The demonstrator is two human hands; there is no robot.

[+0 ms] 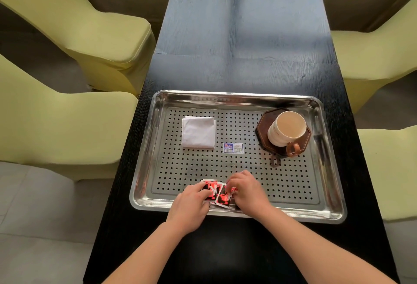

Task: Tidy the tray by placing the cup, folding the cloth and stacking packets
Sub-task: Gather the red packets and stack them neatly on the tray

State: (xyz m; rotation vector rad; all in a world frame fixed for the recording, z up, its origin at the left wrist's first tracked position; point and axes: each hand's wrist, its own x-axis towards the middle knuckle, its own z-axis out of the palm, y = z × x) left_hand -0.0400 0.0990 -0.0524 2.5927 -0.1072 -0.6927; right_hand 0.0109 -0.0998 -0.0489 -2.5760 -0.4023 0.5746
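Polished mirror-bright metal tray (144,157) with perforated floor, black matt wood-grain surface (248,35), soft white cloth (198,132) at 10 o'clock, glazed cream cup (286,129) on dark wooden coaster (261,130), glossy red-black foil packets (217,193), yellow-green fabric chairs (67,121)

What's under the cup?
The cup stands on a dark brown eight-sided coaster, which lies on the metal tray at its far right. The part of the coaster right beneath the cup is covered.
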